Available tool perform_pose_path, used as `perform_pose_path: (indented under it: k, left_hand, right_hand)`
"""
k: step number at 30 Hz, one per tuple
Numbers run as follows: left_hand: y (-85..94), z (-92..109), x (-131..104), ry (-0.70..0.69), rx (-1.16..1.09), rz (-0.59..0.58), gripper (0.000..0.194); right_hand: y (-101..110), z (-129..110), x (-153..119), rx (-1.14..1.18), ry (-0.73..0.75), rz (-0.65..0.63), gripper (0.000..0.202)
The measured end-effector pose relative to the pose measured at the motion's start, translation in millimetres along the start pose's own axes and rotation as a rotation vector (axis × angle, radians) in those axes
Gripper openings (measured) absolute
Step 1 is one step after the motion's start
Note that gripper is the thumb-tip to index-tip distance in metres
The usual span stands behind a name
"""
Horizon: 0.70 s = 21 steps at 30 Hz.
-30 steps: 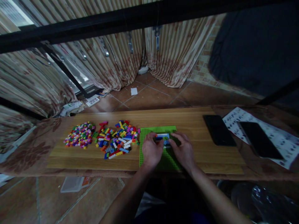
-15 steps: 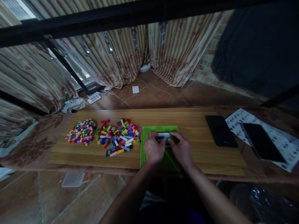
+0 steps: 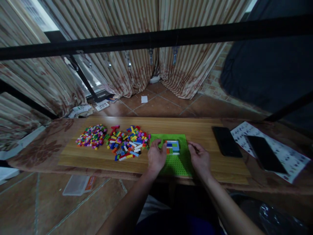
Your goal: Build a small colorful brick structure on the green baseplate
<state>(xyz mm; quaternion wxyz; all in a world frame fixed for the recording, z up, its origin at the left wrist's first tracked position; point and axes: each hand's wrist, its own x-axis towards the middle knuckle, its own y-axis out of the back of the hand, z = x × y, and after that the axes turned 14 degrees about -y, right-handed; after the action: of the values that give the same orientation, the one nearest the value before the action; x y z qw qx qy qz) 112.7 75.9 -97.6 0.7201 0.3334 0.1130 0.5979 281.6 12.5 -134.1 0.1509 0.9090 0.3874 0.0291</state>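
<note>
A green studded baseplate [image 3: 177, 168] lies on the wooden board, with a small block of toy bricks [image 3: 173, 148] in white, blue, light blue, green and orange near its middle. My left hand [image 3: 156, 157] is over the plate's left side, thumb and fingers apart, close to the left edge of the brick block. At the plate's right edge is my right hand [image 3: 200, 158], its fingers loosely curled with thumb and forefinger slightly apart. Neither hand shows anything held. Left of the plate spreads a pile of larger mixed bricks [image 3: 132, 145].
A heap of small colourful pieces [image 3: 91, 136] lies farther left on the wooden board [image 3: 80, 160]. To the right are a black phone [image 3: 226, 141], a second dark device [image 3: 265, 153] and a printed sheet [image 3: 297, 160]. A clear plastic box [image 3: 75, 185] is on the floor.
Both hands have parted from the brick block, the right one moving right to the plate's edge and the left one slightly left. The bricks now show uncovered. The camera view has tilted upward.
</note>
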Motion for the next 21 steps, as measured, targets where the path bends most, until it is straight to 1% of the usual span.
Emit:
perform_pose_path:
  k: [2,5,9,12,14,17,19,21]
  left_hand:
    - [8.3,-6.5,-7.9,-0.024,-0.026,-0.015,0.027]
    - [15.5,-13.6,-21.2,-0.091,-0.057,-0.037,0.028]
    - [14.6,-14.8,-34.2,-0.197,-0.026,-0.061,0.030]
    - [11.3,-13.0,-39.7,-0.312,0.044,-0.098,0.037]
    - [9.4,-12.8,-42.1,-0.385,0.104,-0.134,0.041]
    - [7.0,-14.3,-44.2,-0.481,0.214,-0.214,0.045]
    - [5.5,-15.7,-44.7,-0.523,0.283,-0.273,0.047]
    - [4.3,-16.7,-45.0,-0.537,0.344,-0.317,0.049]
  right_hand:
    - [7.7,3.3,-7.7,-0.023,0.007,-0.002,0.036]
    - [11.7,2.9,-25.5,-0.135,0.087,-0.020,0.032]
    - [3.4,-5.9,-48.8,-0.349,0.313,-0.062,0.028]
    - [-6.0,-10.2,-57.8,-0.505,0.456,-0.073,0.029]
    - [-10.8,-9.7,-59.4,-0.594,0.492,-0.074,0.031]
    - [-14.5,-5.9,-58.3,-0.687,0.506,-0.074,0.033]
    - [-15.1,-3.0,-57.3,-0.715,0.512,-0.063,0.034]
    - [-15.1,-0.6,-56.7,-0.732,0.525,-0.049,0.035]
